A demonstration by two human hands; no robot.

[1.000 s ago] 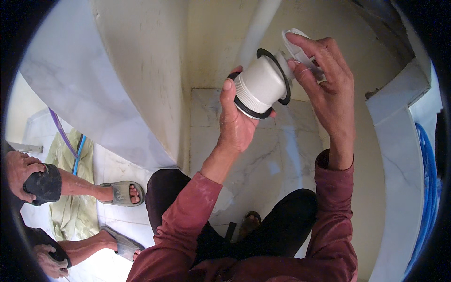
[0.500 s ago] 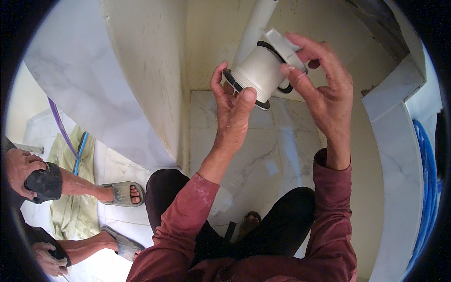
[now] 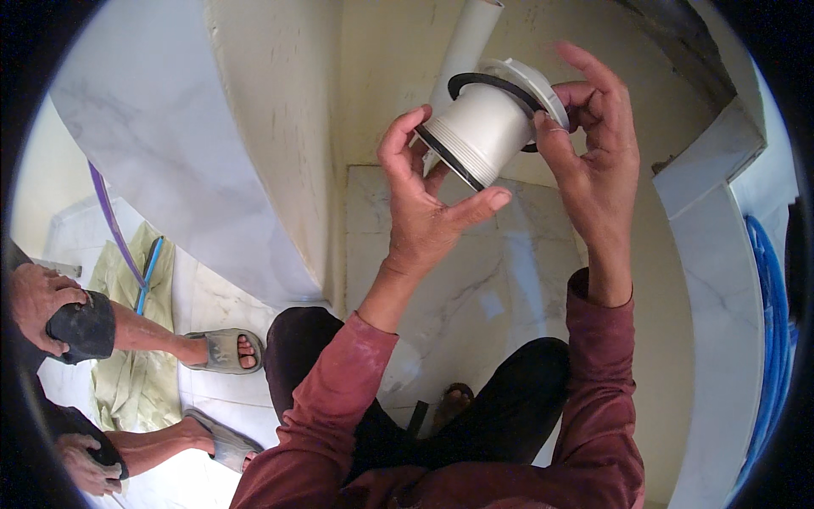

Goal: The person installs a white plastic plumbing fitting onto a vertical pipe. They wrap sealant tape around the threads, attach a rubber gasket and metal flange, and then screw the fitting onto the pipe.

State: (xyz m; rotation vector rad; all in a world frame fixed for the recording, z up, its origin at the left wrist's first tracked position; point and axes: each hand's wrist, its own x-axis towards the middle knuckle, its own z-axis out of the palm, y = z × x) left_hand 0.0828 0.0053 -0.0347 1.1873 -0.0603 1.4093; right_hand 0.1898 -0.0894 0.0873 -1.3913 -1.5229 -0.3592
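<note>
Both my hands hold up a white threaded plastic pipe fitting (image 3: 482, 134), tilted with its flanged end toward the lower left. My left hand (image 3: 424, 199) supports that end, its fingers behind the flange and its thumb stretched out past the rim. A black rubber ring lines the flange. Around the other end sits a loose, tilted black rubber washer (image 3: 500, 85), with a white plastic nut (image 3: 534, 85) beyond it. My right hand (image 3: 593, 136) pinches the nut's edge between thumb and bent fingers, while its forefinger points up, off the part.
Behind the fitting a white pipe (image 3: 471, 38) rises against the wall. A marble-faced partition (image 3: 170, 127) stands left, a tiled ledge (image 3: 708, 246) right, with coiled blue hose (image 3: 767, 356) beyond. A seated person's legs and sandals (image 3: 225, 350) are at left, beside a pale green sack (image 3: 136, 365).
My left thumb has come off the fitting's side and now stretches past the flange. The nut has turned, showing more of its face, and my right forefinger has lifted away.
</note>
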